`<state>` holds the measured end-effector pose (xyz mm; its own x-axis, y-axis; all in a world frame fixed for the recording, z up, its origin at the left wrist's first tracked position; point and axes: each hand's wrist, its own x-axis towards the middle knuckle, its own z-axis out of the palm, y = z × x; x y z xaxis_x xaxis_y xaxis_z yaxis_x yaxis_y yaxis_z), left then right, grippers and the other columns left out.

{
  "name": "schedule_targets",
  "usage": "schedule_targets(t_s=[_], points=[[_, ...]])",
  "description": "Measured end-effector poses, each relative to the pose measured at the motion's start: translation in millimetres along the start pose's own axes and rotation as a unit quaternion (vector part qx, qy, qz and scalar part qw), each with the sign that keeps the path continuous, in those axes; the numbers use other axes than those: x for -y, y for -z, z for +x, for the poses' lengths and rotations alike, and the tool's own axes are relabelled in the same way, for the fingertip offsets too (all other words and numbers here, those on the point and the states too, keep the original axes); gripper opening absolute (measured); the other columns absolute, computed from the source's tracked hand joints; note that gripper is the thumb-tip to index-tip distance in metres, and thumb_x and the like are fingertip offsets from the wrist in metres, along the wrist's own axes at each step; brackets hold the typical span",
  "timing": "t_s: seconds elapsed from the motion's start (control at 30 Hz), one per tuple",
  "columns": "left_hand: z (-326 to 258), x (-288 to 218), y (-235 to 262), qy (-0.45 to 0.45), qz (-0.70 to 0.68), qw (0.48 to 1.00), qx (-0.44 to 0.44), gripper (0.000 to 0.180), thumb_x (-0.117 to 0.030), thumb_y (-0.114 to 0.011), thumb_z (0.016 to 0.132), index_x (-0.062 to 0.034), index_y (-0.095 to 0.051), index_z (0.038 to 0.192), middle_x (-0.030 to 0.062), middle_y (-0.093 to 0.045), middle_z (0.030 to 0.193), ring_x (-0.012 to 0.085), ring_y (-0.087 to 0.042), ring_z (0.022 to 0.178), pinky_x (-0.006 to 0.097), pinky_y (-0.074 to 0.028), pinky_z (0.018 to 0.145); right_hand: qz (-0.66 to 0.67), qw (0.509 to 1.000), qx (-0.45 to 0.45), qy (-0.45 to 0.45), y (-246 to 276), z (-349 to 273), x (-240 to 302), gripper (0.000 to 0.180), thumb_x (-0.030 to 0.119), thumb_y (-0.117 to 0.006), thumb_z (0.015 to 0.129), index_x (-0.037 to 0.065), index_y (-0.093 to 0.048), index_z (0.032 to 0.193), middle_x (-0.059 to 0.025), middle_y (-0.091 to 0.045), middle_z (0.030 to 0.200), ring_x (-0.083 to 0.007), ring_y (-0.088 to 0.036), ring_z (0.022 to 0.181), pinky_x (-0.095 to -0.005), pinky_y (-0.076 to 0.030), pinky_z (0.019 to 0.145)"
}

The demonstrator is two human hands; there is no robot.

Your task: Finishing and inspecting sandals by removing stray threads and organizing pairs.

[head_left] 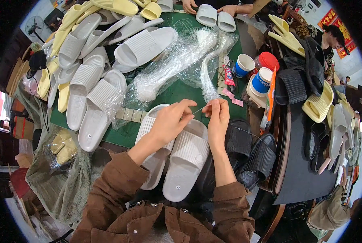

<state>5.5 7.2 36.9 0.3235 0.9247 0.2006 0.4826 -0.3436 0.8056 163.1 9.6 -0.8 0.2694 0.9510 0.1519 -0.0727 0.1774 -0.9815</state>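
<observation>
My left hand (170, 123) is above a pair of light grey slide sandals, fingers curled, with the tip of a thin clear plastic strand (199, 109) at its fingertips. My right hand (217, 119) pinches the other end of that strand between thumb and fingers. Beneath my hands, the left grey slide (152, 172) and the right grey slide (186, 162) lean side by side at the table's near edge, partly covered by my left hand and forearm. Just beyond my right hand lies a loose bundle of clear plastic strands (208, 77).
A larger strand bundle (164, 79) lies in clear film on the green tabletop (177, 95). Grey and yellow slides (85, 87) pile up at left. Black slides (257, 162), paper cups (262, 81) and a red-lidded jar (268, 60) are at right. Another person's hands (228, 9) are across the table.
</observation>
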Motion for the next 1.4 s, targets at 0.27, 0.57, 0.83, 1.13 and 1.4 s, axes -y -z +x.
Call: schedule_targets(t_s=[0.27, 0.57, 0.83, 1.13, 1.4], points=[[-6.4, 16.1, 8.5, 0.005, -0.067, 0.997, 0.036, 0.017, -0.007, -0.063, 0.085, -0.0019, -0.061, 0.101, 0.0146, -0.068, 0.087, 0.0276, -0.067, 0.080, 0.035, -0.052, 0.072, 0.092, 0.995, 0.036, -0.026, -7.7, 1.3, 10.1, 0.021, 0.020, -0.047, 0.102, 0.005, -0.052, 0.088, -0.0002, -0.052, 0.070, -0.0057, -0.047, 0.058, -0.0212, -0.035, 0.052], [-7.6, 11.7, 20.7, -0.003, -0.044, 0.999, 0.017, 0.011, -0.006, -0.062, 0.084, 0.0034, -0.062, 0.091, 0.0128, -0.063, 0.085, 0.0245, -0.064, 0.077, 0.033, -0.051, 0.069, 0.018, 0.999, 0.036, -0.005, -3.1, 6.7, 12.3, 0.020, 0.020, -0.048, 0.102, 0.004, -0.052, 0.089, -0.0025, -0.059, 0.080, -0.0071, -0.053, 0.064, -0.0217, -0.040, 0.055], [-6.3, 10.3, 21.1, 0.015, -0.114, 0.993, 0.034, 0.012, -0.009, -0.064, 0.086, 0.0020, -0.065, 0.091, 0.0083, -0.065, 0.080, 0.0145, -0.061, 0.072, 0.028, -0.049, 0.068, -0.021, 0.999, 0.038, 0.013, -0.8, 2.0, 21.8, 0.018, 0.018, -0.048, 0.101, 0.003, -0.052, 0.093, -0.0040, -0.060, 0.086, -0.0081, -0.058, 0.070, -0.0222, -0.044, 0.058], [-7.3, 11.0, 16.4, 0.009, -0.132, 0.991, 0.035, 0.010, -0.005, -0.062, 0.087, 0.0029, -0.062, 0.093, 0.0040, -0.063, 0.080, 0.0093, -0.056, 0.072, 0.024, -0.046, 0.068, 0.035, 0.996, 0.075, -0.013, 7.0, -13.5, 30.1, 0.017, 0.020, -0.045, 0.103, 0.003, -0.048, 0.098, -0.0083, -0.064, 0.095, -0.0116, -0.063, 0.074, -0.0227, -0.047, 0.060], [-6.3, 29.9, 7.6, 0.025, -0.151, 0.987, 0.045, 0.009, -0.005, -0.058, 0.089, 0.0024, -0.061, 0.093, 0.0041, -0.064, 0.084, 0.0103, -0.059, 0.078, 0.025, -0.047, 0.072, 0.142, 0.978, 0.136, -0.076, 11.9, -16.6, 23.1, 0.022, 0.031, -0.037, 0.105, 0.010, -0.040, 0.101, -0.0091, -0.065, 0.088, -0.0170, -0.068, 0.074, -0.0251, -0.052, 0.063]])
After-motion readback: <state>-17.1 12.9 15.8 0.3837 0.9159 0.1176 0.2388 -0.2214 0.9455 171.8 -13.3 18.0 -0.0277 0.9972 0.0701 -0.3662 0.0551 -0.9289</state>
